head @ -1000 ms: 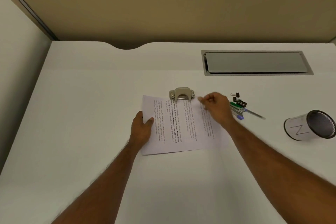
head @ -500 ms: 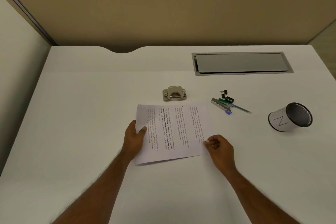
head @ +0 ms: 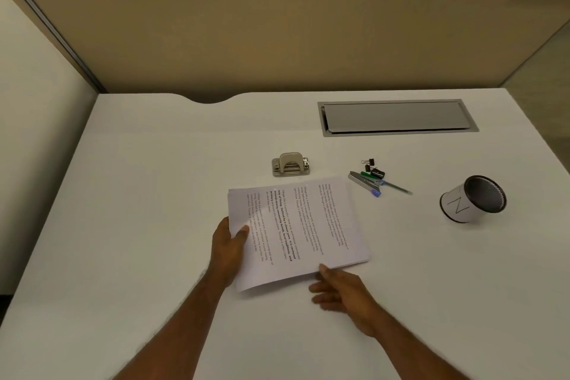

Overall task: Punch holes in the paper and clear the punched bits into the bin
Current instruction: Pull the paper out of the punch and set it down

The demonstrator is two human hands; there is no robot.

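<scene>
The hole punch lies just beyond the paper's far long edge, the left hand pinching the sheets and the right hand open at the near edge.

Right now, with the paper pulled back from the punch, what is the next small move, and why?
Probably set the paper aside and reach for the hole punch. The left hand grips the sheet's left edge, the right hand is open at its near edge, and the punch stands apart. Emptying it into the bin, which lies tipped at right, seems next; holes themselves are too small to tell.
</scene>
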